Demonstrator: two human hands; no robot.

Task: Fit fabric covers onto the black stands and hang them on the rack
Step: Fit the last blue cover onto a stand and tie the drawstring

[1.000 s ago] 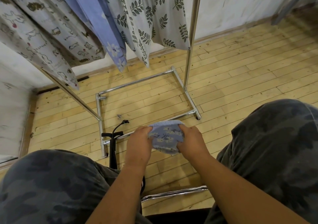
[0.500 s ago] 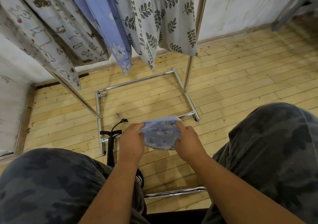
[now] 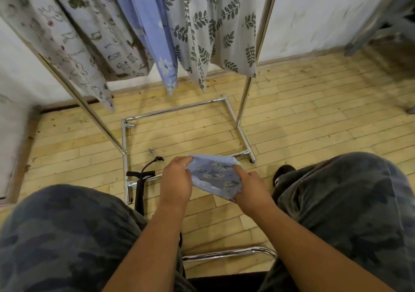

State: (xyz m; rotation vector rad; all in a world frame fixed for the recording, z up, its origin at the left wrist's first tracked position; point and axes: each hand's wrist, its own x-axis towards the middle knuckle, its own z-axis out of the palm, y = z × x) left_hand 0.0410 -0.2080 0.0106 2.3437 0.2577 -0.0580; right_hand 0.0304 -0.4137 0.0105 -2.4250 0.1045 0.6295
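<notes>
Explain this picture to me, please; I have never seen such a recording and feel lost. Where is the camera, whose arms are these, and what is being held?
There is no machine here. A person wears a camera on the head, so the single view looks down past their own knees in camouflage trousers at their two bare hands. The left hand and the right hand each pinch an edge of a small blue flowered fabric cover, held above the wooden floor. On that floor stands a chrome rack, and patterned covers already hang from it. A black stand with a curved top rises by the rack's base, left of the hands, and has no cover on it.
</notes>
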